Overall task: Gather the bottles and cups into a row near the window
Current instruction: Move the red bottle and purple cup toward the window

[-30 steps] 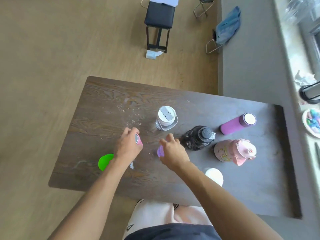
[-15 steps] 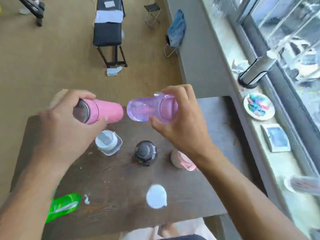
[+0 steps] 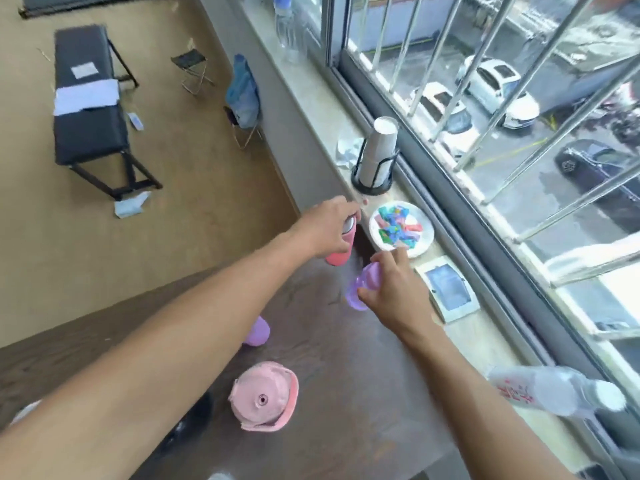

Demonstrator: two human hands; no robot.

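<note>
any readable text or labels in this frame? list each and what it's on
Nothing can be read with certainty.
Clear plastic bottle on the windowsill, lower right: red characters on its label, too blurred to read.
White paper on the black bench: no legible print.
Framed picture on the sill: no text visible.
Pink bottle in the left hand, purple cup in the right hand: no visible labels.

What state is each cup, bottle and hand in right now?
Left hand: grip closed around the pink cup, upright at the table's window edge.
Right hand: grip closed around the purple cup, tilted.
Pink bottle: standing, lid on.
Purple bottle: partly hidden by the arm.
</note>
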